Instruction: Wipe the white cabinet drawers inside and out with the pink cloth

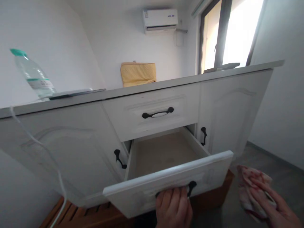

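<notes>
My left hand [173, 207] is closed round the dark handle [192, 187] on the front of the lower drawer [133, 193]. That drawer is pulled out from the white cabinet [71, 158], and its bare light-brown bottom shows. Off to the right, over the floor, my right hand [273, 202] grips a crumpled white and red cloth [252, 186]. The fingers press on the cloth, and part of it hangs below them. Above the pulled-out drawer, an upper drawer [152, 98] with a dark and white handle [158, 114] is closed.
On the cabinet top stand a clear bottle with a green cap [33, 74] and a flat dark object [76, 93]. A white cable [47, 148] hangs down the left front. Brown wooden slats [83, 218] lie below. Cabinet doors with dark handles [203, 136] flank the drawers.
</notes>
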